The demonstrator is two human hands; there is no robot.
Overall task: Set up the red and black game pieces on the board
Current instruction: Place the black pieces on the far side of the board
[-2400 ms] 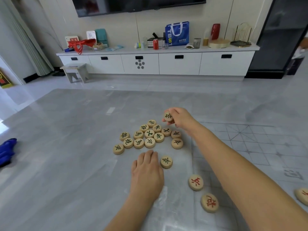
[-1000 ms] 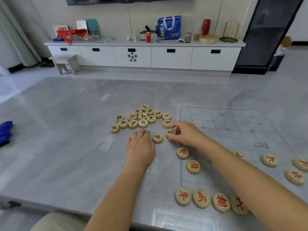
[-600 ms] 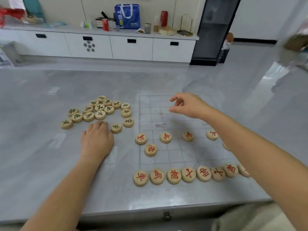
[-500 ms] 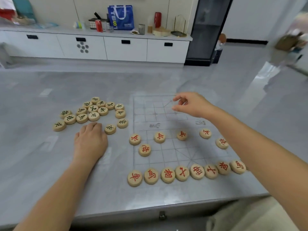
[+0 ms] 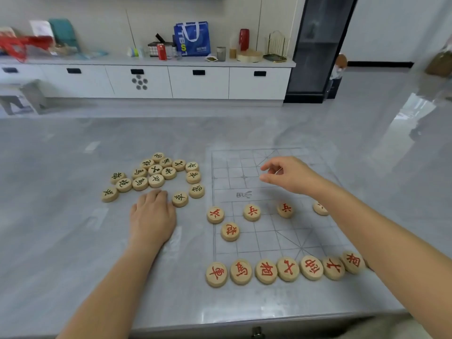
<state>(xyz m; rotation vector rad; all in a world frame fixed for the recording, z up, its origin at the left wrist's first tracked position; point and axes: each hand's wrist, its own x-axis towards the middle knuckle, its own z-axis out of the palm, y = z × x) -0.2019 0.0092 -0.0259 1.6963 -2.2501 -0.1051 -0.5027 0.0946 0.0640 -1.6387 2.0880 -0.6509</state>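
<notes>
View from the head camera. The board (image 5: 269, 243), a thin sheet ruled with a grid, lay on the grey bench (image 5: 61, 228) to the right of centre. It carried only the red pieces (image 5: 266, 271):

- **Near edge:** seven stood in a row, touching or almost touching.
- **Farther in:** four more stood in a spaced line.
- **Between the rows:** a single piece (image 5: 230, 231) stood at the left.

The far half of the board bore no pieces.

The black pieces (image 5: 155, 170) lay in a loose cluster on the bench, left of the board and off it.

The left hand (image 5: 152, 218) rested palm down on the bench, its fingers straight and together, their tips just near of the cluster. The right hand (image 5: 291, 174) hung above the far half of the board. Its fingers were loosely curled, with a narrow gap between thumb and forefinger, and held nothing.

Beyond the bench, a white sideboard (image 5: 195, 81) carried a blue bag (image 5: 193, 39), a red can (image 5: 161, 52) and a wire rack (image 5: 276, 46). The bag's contents could not be seen.

The right forearm crossed the near right corner of the board. It hid the right end of the near row and part of the rightmost piece in the spaced line. Objects at the far left and far right were too blurred to identify.
</notes>
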